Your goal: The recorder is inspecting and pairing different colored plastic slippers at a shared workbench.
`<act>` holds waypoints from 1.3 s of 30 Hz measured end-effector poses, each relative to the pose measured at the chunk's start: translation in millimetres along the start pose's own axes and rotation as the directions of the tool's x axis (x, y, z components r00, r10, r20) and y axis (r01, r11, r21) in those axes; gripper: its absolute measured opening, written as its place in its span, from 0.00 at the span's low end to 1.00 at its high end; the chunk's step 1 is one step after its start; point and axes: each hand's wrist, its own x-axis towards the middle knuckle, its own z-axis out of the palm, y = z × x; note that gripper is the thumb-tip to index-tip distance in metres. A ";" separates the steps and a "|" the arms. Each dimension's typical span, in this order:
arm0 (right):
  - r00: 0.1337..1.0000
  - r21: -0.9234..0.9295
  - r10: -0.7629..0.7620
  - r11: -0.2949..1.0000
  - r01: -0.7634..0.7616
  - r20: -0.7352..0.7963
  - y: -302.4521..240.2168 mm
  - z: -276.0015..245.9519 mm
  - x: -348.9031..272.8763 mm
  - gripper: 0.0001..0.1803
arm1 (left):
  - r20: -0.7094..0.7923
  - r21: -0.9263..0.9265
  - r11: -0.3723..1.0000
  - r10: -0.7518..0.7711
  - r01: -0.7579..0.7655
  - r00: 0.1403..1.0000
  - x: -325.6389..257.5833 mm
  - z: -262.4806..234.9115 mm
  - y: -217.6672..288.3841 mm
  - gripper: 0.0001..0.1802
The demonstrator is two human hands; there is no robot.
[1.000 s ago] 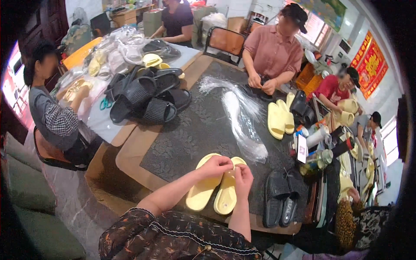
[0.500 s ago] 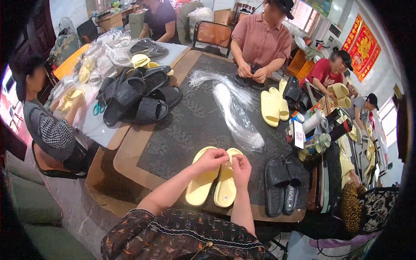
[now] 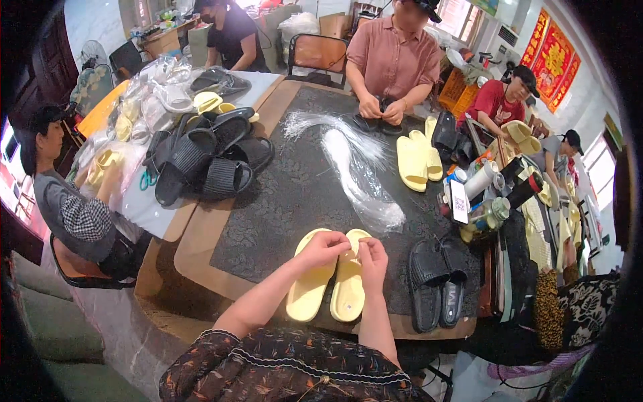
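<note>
The pair of yellow slippers [image 3: 347,295] lies on the table [image 3: 189,258] at its near edge, directly in front of the person. The two slippers are side by side, soles down, with their toes pointing away from the person and their heels toward the near edge.

The left hand [image 3: 324,248] is positioned over the strap area of the left slipper, reaching toward the gap between the two. The right hand [image 3: 372,257] is at the strap of the right slipper, on its outer side. The fingers of both hands are bent and narrow, with the fingertips near each other above the pair. Whether they pinch a thin strand cannot be told at this size.

To the right of the yellow pair, a pair of black slippers [image 3: 426,268] lies on the dark mat [image 3: 268,231], also with heels toward the person. Beyond the hands, a bundle of clear strands [image 3: 345,171] extends across the mat. A second yellow pair [image 3: 411,164] is located to the right of the bundle. A heap of black slippers [image 3: 191,157] occupies the left side. A phone [image 3: 459,202] stands tilted beside a jar [image 3: 497,210] at the right.
</note>
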 end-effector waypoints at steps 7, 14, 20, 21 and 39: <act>1.000 0.061 0.010 0.998 -0.010 -0.011 2.3 -0.2 3.8 0.05 | -0.012 0.004 1.000 0.014 -0.014 1.000 2.1 -0.7 -3.3 0.08; 0.997 -0.115 -0.076 0.990 0.079 0.031 -4.1 5.2 -0.3 0.05 | 0.009 0.000 0.994 -0.110 0.110 0.994 -0.1 -4.8 -1.0 0.09; 0.984 -0.192 -0.142 0.968 0.161 0.108 11.7 -1.8 -0.4 0.05 | 0.012 -0.001 0.998 -0.059 0.059 0.998 2.1 -0.4 0.2 0.08; 0.984 -0.192 -0.142 0.968 0.161 0.110 10.6 -0.8 -0.5 0.05 | 0.010 0.011 1.000 -0.005 0.005 1.000 2.5 -1.2 -1.4 0.08; 0.981 -0.725 -0.032 0.669 0.165 0.194 -28.3 7.2 -74.0 0.17 | 0.007 -0.122 0.991 0.059 -0.057 0.998 4.6 -8.7 -11.6 0.10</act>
